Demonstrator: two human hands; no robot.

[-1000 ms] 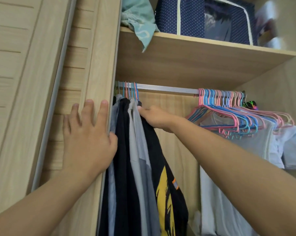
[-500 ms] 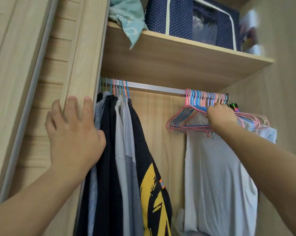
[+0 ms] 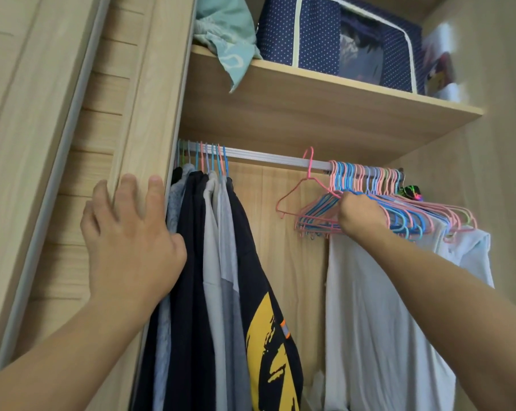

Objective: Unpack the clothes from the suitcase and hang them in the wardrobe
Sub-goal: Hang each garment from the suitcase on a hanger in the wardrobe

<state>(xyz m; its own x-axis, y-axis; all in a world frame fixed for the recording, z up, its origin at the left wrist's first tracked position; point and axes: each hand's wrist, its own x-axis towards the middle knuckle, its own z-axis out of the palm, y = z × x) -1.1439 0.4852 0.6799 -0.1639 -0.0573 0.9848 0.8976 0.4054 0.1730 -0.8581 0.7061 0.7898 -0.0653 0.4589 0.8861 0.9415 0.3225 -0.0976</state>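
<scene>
A person's right hand (image 3: 359, 213) pinches 1 pink hanger (image 3: 302, 189) by its right shoulder wire and holds it lifted, its hook standing clear above the wardrobe rail (image 3: 268, 159), just left of the packed bunch of pink and blue empty hangers (image 3: 399, 206) on that rail. The hanger looks light, thin and springy, likely slick-coated; a grip near the neck, just below the hook, would probably steady it best and keep it from snagging its neighbours. The left hand (image 3: 129, 241) lies flat with fingers spread against the edge of the wooden wardrobe door (image 3: 138, 114), gripping nothing. Dark and grey clothes (image 3: 221, 277), soft and limp, already hang at the rail's left end, 1 with a yellow print; a pale garment (image 3: 378, 321) hangs below the hanger bunch. Above, a wooden shelf (image 3: 310, 114) carries a navy dotted storage box (image 3: 325, 37) and a teal cloth (image 3: 224, 31). No suitcase is in view.
</scene>
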